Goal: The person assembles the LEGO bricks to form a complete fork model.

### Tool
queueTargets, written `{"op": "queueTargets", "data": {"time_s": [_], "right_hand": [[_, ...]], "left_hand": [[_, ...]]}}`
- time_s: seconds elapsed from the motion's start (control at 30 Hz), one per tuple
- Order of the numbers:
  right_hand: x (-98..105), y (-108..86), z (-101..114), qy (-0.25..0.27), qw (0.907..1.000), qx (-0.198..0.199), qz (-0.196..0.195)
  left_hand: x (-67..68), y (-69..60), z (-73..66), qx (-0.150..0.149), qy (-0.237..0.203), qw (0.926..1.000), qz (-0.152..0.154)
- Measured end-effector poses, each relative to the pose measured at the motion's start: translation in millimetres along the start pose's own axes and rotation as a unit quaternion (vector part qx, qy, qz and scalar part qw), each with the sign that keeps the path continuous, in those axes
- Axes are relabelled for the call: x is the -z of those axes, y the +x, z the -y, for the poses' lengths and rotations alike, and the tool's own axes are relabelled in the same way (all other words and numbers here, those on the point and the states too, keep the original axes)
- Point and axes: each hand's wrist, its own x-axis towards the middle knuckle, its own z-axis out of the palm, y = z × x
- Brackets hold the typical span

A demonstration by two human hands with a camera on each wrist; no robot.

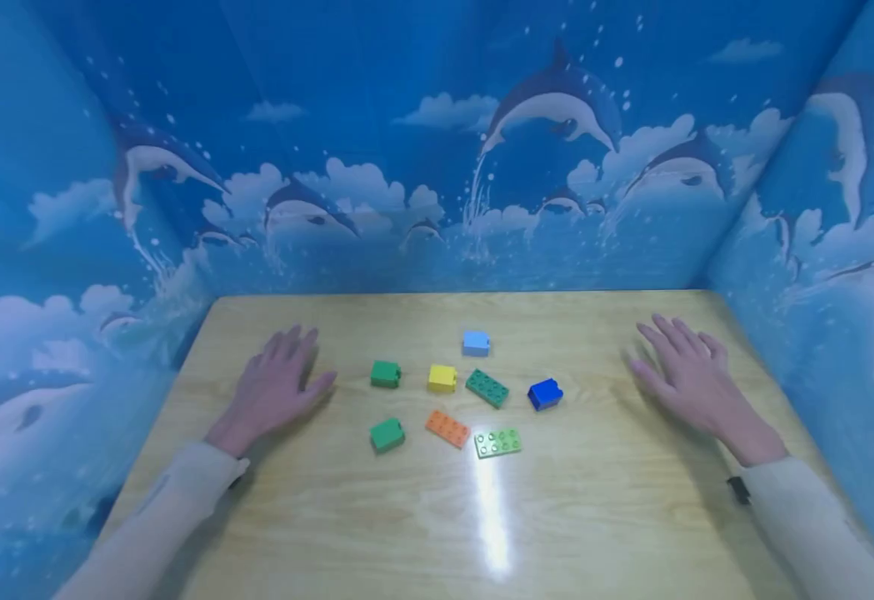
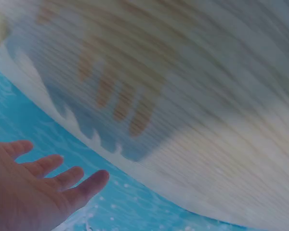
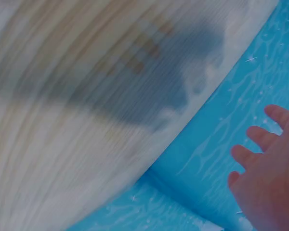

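My left hand (image 1: 270, 390), fingers spread, is over the left part of the table, left of two green blocks (image 1: 386, 374) (image 1: 387, 435). On the right side my right hand (image 1: 695, 385) is also spread and empty, with the dark blue block (image 1: 545, 394) the nearest piece. Between the hands lie a light blue block (image 1: 476, 343), a yellow block (image 1: 441, 378), a dark green brick (image 1: 486, 388), an orange brick (image 1: 447, 428) and a light green brick (image 1: 498, 443). The wrist views show the left hand (image 2: 43, 187) and right hand (image 3: 272, 168) with nothing in them.
The wooden table (image 1: 317, 517) carries a bright light reflection near its front middle. Blue curtains (image 1: 377, 100) printed with dolphins and clouds stand behind it and on both sides. In both wrist views the tabletop (image 2: 221, 144) shows hand shadows or reflections.
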Motion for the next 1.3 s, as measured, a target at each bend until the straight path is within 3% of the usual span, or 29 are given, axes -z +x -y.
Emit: {"op": "queueTargets", "data": {"time_s": [0.23, 0.57, 0.8, 1.03, 1.13, 1.3], "right_hand": [[-6, 1.3, 21, 0.037, 0.9993, -0.007, -0.006], [-11, 2.9, 54, 0.102, 0.9937, -0.025, -0.039], [-12, 2.5, 78, 0.158, 0.9847, 0.000, -0.074], [-24, 8.2, 109, 0.208, 0.9758, 0.020, -0.065], [-27, 7.0, 125, 0.258, 0.9654, 0.001, -0.035], [-31, 6.3, 154, 0.353, 0.9347, -0.036, 0.017]], "left_hand": [[1.3, 8.6, -25.0, -0.030, -0.038, 0.9988, -0.011], [2.9, 16.6, -43.8, -0.037, -0.130, 0.9901, 0.038], [-6.3, 33.3, -57.0, -0.072, -0.147, 0.9846, 0.061], [-7.7, 44.3, -63.5, -0.085, -0.165, 0.9786, 0.089], [-14.3, 45.5, -66.3, -0.077, -0.169, 0.9774, 0.101], [-20.3, 42.4, -70.8, -0.079, -0.171, 0.9771, 0.098]]}}
